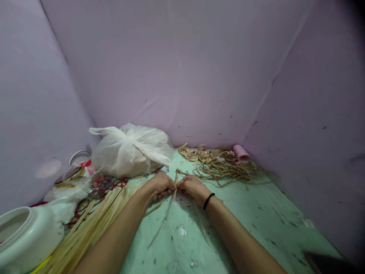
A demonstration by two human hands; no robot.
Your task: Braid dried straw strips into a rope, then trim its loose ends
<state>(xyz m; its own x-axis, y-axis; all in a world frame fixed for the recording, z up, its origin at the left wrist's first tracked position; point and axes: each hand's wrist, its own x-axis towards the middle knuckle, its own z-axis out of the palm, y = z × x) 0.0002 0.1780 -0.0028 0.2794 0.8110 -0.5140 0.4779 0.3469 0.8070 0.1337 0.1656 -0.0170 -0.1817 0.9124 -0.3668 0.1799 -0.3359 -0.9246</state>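
Note:
In the middle of the head view, my left hand (163, 186) and my right hand (193, 187) meet over the green tabletop. Both are closed, with fingertips pinched on a thin plaited cord (176, 176) of tan plant fibre. The cord's upper end rises above my fingers, and loose strands (165, 219) hang down toward me. A black band circles my right wrist. Beneath my left forearm lies a bundle of flat pale straw strips (98, 217). Beyond my right hand is a heap of twisted tan fibre cords (225, 171).
A knotted white plastic bag (129, 152) stands at the back left. Left of it are clear packaging, colourful beads (101, 185) and red cord. A white jar (31, 236) lies at the near left. At the back right sits a pink thread spool (241, 153). Lilac walls enclose the green table (256, 224).

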